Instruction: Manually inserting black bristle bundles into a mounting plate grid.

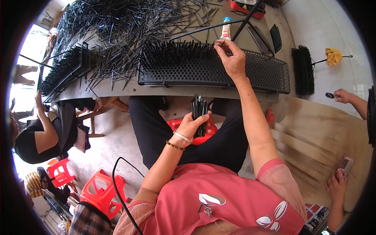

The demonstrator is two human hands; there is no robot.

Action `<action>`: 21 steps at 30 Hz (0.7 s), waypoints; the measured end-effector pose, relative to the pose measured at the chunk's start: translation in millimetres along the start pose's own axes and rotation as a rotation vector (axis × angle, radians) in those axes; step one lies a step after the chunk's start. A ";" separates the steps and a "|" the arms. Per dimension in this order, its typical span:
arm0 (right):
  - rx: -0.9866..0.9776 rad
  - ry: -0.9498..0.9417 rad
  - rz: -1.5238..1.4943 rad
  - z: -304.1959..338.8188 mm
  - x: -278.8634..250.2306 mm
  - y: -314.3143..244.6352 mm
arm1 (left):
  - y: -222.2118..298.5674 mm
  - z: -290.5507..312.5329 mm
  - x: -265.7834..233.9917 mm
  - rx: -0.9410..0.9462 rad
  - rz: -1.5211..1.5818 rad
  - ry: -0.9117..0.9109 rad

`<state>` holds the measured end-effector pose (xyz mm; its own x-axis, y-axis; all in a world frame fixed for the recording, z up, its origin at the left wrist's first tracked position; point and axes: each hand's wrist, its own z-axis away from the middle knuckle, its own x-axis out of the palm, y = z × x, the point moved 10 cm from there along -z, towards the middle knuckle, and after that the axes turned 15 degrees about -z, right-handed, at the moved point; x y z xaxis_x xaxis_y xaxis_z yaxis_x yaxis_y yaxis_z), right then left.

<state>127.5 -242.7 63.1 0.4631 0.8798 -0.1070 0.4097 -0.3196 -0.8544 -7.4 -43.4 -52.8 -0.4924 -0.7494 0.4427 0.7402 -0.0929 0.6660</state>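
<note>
My left hand (191,126) is wrapped round an upright bundle of thin black plastic strips (200,111), held above my lap just in front of the table edge. My right hand (232,58) reaches over a long black perforated rack (266,74), thumb and forefinger pinched together at what looks like one thin black strip, mostly hidden by the fingers. Many such strips stand packed in the rack's holes (176,55) from its left end up to my fingertips. To the right of my hand the rack's holes show bare.
A tangled heap of loose black strips (113,31) covers the table's left part. A second filled rack (66,68) stands at far left, near another person's hand (38,100). Behind my rack lie a tube (226,29) and a metal bar. Red stools (102,192) stand at lower left.
</note>
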 end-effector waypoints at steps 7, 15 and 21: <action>-0.059 0.031 0.044 2.3 0.9 -8.0 | -1.5 -1.3 -0.7 0.009 0.012 -0.002; -0.033 -0.047 0.084 0.1 6.4 -16.3 | -2.5 -0.5 -2.6 0.002 0.013 0.006; 0.003 -0.066 0.052 -0.4 3.2 -11.6 | -3.3 -1.8 -1.9 -0.001 0.006 0.000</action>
<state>124.6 -236.3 72.9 0.4307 0.8834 -0.1846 0.3840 -0.3645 -0.8483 -8.1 -42.8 -56.8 -0.4878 -0.7499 0.4468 0.7435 -0.0887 0.6628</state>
